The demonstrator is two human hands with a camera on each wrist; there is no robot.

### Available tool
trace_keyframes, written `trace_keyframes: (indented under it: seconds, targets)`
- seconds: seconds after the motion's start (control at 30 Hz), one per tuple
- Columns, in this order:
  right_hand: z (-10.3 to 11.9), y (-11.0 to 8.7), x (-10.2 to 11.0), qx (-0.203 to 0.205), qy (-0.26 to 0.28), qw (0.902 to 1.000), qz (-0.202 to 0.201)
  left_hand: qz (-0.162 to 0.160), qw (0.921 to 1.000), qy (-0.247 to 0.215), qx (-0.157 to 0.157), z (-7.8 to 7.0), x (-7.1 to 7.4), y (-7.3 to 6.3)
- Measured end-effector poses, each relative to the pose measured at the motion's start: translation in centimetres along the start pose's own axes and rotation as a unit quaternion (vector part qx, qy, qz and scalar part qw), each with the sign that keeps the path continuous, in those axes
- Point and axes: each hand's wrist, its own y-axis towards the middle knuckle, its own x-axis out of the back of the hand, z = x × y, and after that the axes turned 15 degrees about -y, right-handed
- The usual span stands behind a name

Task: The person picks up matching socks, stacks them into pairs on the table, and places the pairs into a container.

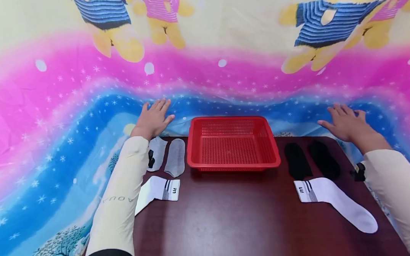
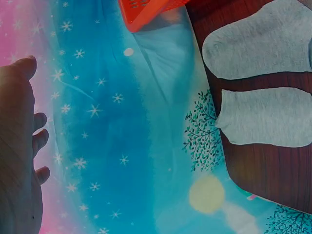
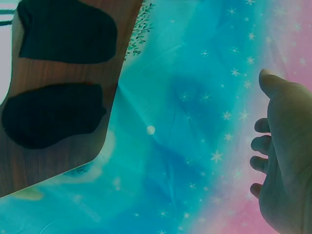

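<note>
My left hand [image 1: 153, 119] is held out past the table's far left edge, fingers spread, holding nothing. Below it lie two grey ankle socks [image 1: 175, 158], flat and side by side; my forearm partly covers the outer one. A white striped sock [image 1: 164, 189] lies nearer, its foot end hidden behind the sleeve. Over the far right corner my right hand [image 1: 346, 122] is also stretched out with nothing in it. Two black ankle socks [image 1: 297, 161] rest on the table beneath it. Another white striped sock [image 1: 335, 198] lies closer to me, its toe pointing right.
A red plastic basket [image 1: 234, 167] with a perforated bottom stands at the middle of the far edge, between the sock groups. The dark wooden table [image 1: 222, 219] has rounded corners. Behind and beside it hangs a printed cloth [image 1: 202, 74] with bears and snowflakes.
</note>
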Motion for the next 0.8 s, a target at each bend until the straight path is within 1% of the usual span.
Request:
trace_keyframes:
  seconds: [0.1, 0.23, 0.43, 0.53, 0.67, 0.8]
  targets:
    - [0.1, -0.3, -0.1, 0.002, 0.000, 1.0000, 0.003, 0.007, 1.0000, -0.001, 0.000, 0.1, 0.1, -0.3]
    - [0.4, -0.6, -0.2, 0.007, 0.000, 0.9999, 0.011, 0.020, 0.9998, 0.003, -0.005, -0.1, 0.0, -0.4]
    - [1.2, -0.9, -0.7, 0.015, 0.000, 0.9999, 0.003, 0.027, 0.9995, 0.009, -0.016, -1.1, -0.2, -0.3]
    - [1.6, -0.8, -0.8, 0.023, -0.003, 0.9997, 0.009, 0.030, 0.9993, 0.011, -0.019, -1.6, -0.4, -0.4]
    - [2.2, -0.7, -1.4, 0.031, 0.005, 0.9990, 0.031, 0.035, 0.9990, 0.016, -0.025, -2.0, -1.2, -0.8]
    - [2.2, -1.0, -2.7, 0.043, 0.006, 0.9979, 0.048, 0.040, 0.9984, 0.019, -0.034, -2.5, -2.1, -1.3]
